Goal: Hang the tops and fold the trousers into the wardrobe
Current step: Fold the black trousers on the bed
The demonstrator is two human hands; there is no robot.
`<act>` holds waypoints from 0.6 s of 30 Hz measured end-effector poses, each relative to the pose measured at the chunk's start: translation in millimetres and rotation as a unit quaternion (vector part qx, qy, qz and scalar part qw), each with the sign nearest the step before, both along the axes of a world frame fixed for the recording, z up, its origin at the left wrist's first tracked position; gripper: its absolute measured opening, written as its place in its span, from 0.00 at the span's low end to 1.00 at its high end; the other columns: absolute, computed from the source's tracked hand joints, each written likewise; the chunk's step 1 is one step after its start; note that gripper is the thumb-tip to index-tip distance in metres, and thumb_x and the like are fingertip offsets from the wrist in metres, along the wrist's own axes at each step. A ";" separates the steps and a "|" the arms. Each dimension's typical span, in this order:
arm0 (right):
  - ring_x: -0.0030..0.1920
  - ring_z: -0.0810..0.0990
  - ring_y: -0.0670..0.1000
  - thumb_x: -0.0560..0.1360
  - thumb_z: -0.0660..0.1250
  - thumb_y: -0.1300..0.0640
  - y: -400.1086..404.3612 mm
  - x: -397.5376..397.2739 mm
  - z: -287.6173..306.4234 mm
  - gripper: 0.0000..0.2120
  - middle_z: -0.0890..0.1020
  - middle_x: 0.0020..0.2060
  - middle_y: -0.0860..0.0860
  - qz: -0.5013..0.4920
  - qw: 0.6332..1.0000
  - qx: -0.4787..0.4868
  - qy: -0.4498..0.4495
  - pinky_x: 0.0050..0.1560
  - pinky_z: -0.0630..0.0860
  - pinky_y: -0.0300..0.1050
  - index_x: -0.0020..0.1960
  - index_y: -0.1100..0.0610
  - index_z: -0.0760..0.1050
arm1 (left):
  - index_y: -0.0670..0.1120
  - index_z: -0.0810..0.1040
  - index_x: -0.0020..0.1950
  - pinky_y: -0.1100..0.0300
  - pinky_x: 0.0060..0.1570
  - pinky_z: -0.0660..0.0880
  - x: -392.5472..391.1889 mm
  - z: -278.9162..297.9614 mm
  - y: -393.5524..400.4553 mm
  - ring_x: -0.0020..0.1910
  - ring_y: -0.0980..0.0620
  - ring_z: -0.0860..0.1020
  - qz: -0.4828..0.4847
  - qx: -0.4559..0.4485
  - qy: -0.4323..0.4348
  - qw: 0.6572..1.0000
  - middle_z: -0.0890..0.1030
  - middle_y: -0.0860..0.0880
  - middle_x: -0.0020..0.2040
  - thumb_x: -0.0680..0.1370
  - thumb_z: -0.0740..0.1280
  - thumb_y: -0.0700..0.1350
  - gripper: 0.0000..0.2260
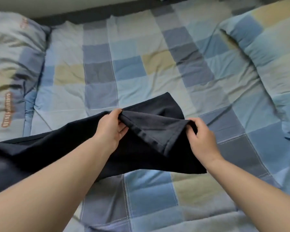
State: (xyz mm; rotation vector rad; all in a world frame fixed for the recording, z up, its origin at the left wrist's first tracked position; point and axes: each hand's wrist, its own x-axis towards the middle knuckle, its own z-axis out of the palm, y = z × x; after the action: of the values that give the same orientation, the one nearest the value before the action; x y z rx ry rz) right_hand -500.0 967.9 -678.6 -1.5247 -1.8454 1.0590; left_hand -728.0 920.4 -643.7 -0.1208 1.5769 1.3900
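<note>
My two bare hands pinch one pair of dark navy trousers (141,144) on the checked quilt (149,195): left hand (111,127) grips a fold at 11 o'clock, right hand (202,138) curls round the edge at 1 o'clock. The smooth cloth trails toward 9. Two pillows lie beyond; the left pillow (12,67) bears orange lettering too blurred to read, the right pillow (264,52) is plain check.

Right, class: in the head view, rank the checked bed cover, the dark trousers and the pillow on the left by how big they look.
1. Checked bed cover
2. Dark trousers
3. Pillow

Trousers and pillow look close, both cropped; that order is unsure.
</note>
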 end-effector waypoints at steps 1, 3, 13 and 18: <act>0.45 0.75 0.49 0.79 0.60 0.55 20.3 -8.6 1.7 0.04 0.78 0.41 0.43 -0.006 1.000 -0.002 0.001 0.39 0.64 0.43 0.51 0.51 0.74 | 0.49 0.74 0.49 0.56 0.48 0.73 -6.7 2.6 19.7 0.46 0.52 0.80 0.008 0.005 -0.001 1.000 0.80 0.50 0.49 0.80 0.63 0.45 0.02; 0.43 0.74 0.50 0.80 0.60 0.52 55.5 -22.7 -0.2 0.05 0.76 0.38 0.44 -0.015 0.999 -0.022 -0.022 0.36 0.64 0.44 0.49 0.51 0.72 | 0.48 0.75 0.54 0.56 0.51 0.72 -15.3 5.0 52.1 0.48 0.53 0.80 -0.001 0.023 -0.001 1.000 0.80 0.50 0.53 0.81 0.62 0.47 0.05; 0.55 0.78 0.54 0.77 0.64 0.49 102.7 -19.3 -91.3 0.15 0.81 0.56 0.52 -0.044 0.973 -0.184 -0.134 0.51 0.72 0.45 0.60 0.56 0.76 | 0.47 0.78 0.48 0.55 0.52 0.77 5.1 -79.7 14.9 0.44 0.54 0.82 -0.216 -0.051 0.222 0.950 0.84 0.51 0.44 0.80 0.63 0.53 0.10; 0.47 0.81 0.46 0.76 0.66 0.49 84.2 -5.5 -100.2 0.11 0.83 0.47 0.47 -0.064 0.962 -0.260 0.050 0.47 0.77 0.37 0.51 0.55 0.79 | 0.42 0.77 0.51 0.62 0.40 0.76 28.8 -124.4 -73.3 0.37 0.55 0.82 -0.258 -0.170 0.016 0.951 0.85 0.50 0.40 0.81 0.62 0.48 0.10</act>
State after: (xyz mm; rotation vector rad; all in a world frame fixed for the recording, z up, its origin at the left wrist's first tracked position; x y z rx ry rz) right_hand -505.5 1052.1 -778.8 -1.8057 -1.4393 1.6107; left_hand -699.2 847.0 -768.1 0.1051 1.7093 0.7133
